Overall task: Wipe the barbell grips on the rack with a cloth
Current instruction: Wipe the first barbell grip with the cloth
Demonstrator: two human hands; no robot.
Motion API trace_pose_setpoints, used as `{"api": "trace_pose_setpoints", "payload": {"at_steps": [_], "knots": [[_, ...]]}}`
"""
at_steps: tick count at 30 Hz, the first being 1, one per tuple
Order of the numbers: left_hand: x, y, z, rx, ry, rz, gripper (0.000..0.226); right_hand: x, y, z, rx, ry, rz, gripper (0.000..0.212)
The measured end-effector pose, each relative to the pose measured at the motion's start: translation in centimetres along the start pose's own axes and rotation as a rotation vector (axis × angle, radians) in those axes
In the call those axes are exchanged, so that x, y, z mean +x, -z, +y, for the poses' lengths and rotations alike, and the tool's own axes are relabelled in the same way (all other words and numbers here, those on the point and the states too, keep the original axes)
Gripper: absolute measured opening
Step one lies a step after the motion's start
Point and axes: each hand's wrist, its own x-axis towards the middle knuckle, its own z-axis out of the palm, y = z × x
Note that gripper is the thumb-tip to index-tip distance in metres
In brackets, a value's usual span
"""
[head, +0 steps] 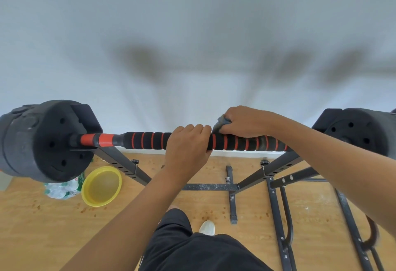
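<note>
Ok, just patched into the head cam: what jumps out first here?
The barbell runs across the middle on the black rack, its foam grip banded black and orange, a dark weight plate looming at far left. The left hand wraps the grip at centre; just right of it the right hand holds a grey cloth against the bar. On the wooden floor, lower left, lies a yellow bowl.

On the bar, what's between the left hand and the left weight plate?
Head view: bare foam grip with orange rings, then an orange sleeve up to the left weight plate. Nothing else sits between it and the left hand.
</note>
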Motion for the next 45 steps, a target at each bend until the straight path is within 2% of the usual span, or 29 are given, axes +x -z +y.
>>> {"api": "trace_pose_setpoints", "payload": {"at_steps": [3, 6, 10, 13, 16, 18, 20, 22, 24, 25, 28, 30, 33, 35, 38, 42, 44, 45], "knots": [[1.3, 0.4, 0.0, 0.055, 0.057, -0.088, 0.039, -1.3, -1.2, -0.2, 0.026, -0.01, 0.081, 0.028], [2.4, 0.9, -0.4, 0.089, 0.061, -0.265, 0.034, -2.2, -2.6, -0.2, -0.055, 0.019, 0.19, 0.029], [3.9, 1.5, -0.6, 0.008, 0.099, -0.375, 0.02, -3.3, -3.6, 0.2, -0.093, 0.033, 0.3, 0.031], [6.1, 1.9, -1.4, -0.132, 0.157, -0.66, 0.015, -3.5, -4.2, 0.4, -0.214, 0.044, 0.34, 0.021], [8.0, 2.0, -2.6, -0.403, 0.187, -0.987, 0.031, -3.8, -4.4, 0.1, -0.301, 0.049, 0.351, 0.009], [8.4, 2.1, -3.1, -0.513, 0.173, -1.068, 0.038, -4.3, -4.4, 0.1, -0.343, 0.072, 0.343, 0.005], [7.8, 2.5, -3.0, -0.481, 0.151, -0.946, 0.046, -4.7, -3.8, 0.2, -0.341, 0.087, 0.318, 0.006], [6.0, 2.5, -2.2, -0.264, 0.124, -0.634, 0.053, -4.5, -2.8, 0.4, -0.305, 0.079, 0.284, 0.007], [4.0, 2.0, -0.9, -0.055, 0.074, -0.307, 0.048, -3.9, -1.8, 0.3, -0.295, 0.073, 0.263, 0.015], [3.0, 1.4, -0.3, -0.014, 0.045, -0.2, 0.046, -3.5, -1.5, 0.0, -0.291, 0.075, 0.263, 0.02], [1.9, -0.6, 0.1, 0.048, -0.005, -0.098, 0.037, -3.0, -1.9, -1.0, -0.269, 0.067, 0.268, 0.028], [2.4, -0.8, -0.2, 0.076, -0.017, -0.078, 0.036, -3.4, -2.6, -1.5, -0.315, 0.041, 0.286, 0.025], [3.7, 0.0, 0.0, 0.105, -0.007, -0.253, 0.022, -3.8, -3.9, -1.8, -0.372, 0.01, 0.343, 0.015], [4.8, 0.4, 0.0, 0.076, 0.036, -0.357, 0.02, -3.7, -4.5, -1.9, -0.37, -0.023, 0.359, 0.008], [6.6, 1.1, -0.3, -0.016, 0.073, -0.593, 0.02, -3.8, -5.4, -1.6, -0.309, -0.05, 0.391, 0.017], [9.3, 1.7, -1.8, -0.407, 0.123, -1.117, 0.037, -4.8, -6.4, -2.1, -0.314, -0.054, 0.401, 0.039], [9.9, 2.2, -2.3, -0.543, 0.113, -1.236, 0.041, -5.4, -6.3, -2.1, -0.342, -0.053, 0.364, 0.053], [9.8, 2.4, -2.3, -0.562, 0.096, -1.221, 0.046, -5.6, -5.9, -2.0, -0.331, -0.048, 0.347, 0.055]]}}
